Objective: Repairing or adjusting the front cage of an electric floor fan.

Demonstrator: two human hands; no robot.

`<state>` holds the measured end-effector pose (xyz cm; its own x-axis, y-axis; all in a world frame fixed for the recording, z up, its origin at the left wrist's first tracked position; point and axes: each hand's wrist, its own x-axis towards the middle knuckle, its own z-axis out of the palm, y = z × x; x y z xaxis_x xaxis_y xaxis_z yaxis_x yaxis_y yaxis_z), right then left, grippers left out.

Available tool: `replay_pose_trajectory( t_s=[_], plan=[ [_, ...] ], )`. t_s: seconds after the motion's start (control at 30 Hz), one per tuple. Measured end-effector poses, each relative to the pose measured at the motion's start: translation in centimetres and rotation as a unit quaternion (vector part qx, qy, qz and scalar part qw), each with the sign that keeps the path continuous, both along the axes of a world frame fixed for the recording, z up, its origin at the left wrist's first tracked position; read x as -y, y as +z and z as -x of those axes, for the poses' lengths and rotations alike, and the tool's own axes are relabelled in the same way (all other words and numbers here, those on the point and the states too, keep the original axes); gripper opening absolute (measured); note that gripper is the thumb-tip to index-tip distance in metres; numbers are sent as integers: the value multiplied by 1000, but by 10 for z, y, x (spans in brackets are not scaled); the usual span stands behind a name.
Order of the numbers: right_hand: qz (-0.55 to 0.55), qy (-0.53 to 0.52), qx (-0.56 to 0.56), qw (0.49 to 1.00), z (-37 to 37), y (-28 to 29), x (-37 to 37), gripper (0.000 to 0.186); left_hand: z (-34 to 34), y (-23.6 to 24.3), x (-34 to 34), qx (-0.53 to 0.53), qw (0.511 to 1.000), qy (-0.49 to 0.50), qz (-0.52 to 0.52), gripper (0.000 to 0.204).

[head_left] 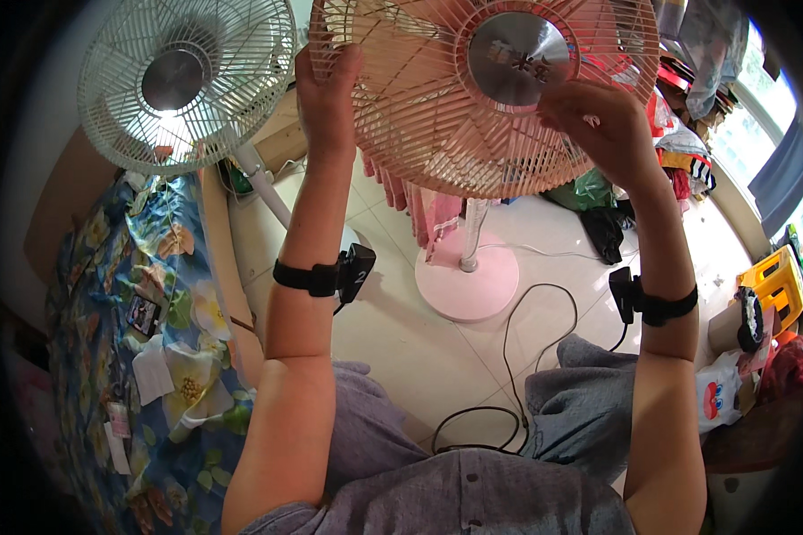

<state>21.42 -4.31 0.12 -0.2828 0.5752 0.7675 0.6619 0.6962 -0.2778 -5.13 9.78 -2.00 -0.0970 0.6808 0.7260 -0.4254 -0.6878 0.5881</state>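
L grip [330,94] on pink fan [446,116] rim, R grip [593,116] nr hub [516,58].

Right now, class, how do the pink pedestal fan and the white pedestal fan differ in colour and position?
The pink pedestal fan has a pinkish grille and pink base; the white pedestal fan is whitish.
The pink fan stands ahead, with the left hand and right hand at its grille; the white fan stands left of it.
Both have round wire grilles and round centre discs.
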Motion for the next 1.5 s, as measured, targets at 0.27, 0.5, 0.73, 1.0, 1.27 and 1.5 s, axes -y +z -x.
replay_pose_trajectory(
  t_s=[0.27, 0.5, 0.73, 1.0, 1.27, 1.5],
  plan=[
    [-91, -62, 71, 991, 10, -8, -13, 15, -5, 5, -4, -3, 1000, 19, -6, 50],
    [-43, -22, 24, 999, 2, -2, -9, 15, -2, 4, -7, -8, 1000, 25, -16, 49],
    [-68, -74, 61, 993, 1, -4, -14, 14, -4, 6, -7, -4, 999, 35, -20, 47],
    [-52, -63, 117, 990, -1, 2, -5, 13, 1, 1, -8, -13, 998, 62, -18, 45],
    [-55, -70, 84, 992, 5, -3, -7, 12, -4, 3, -8, -17, 997, 70, -13, 46],
    [-11, -55, 47, 997, 10, 5, -1, 13, 1, -4, -17, -13, 998, 56, 10, 48]
  ],
)
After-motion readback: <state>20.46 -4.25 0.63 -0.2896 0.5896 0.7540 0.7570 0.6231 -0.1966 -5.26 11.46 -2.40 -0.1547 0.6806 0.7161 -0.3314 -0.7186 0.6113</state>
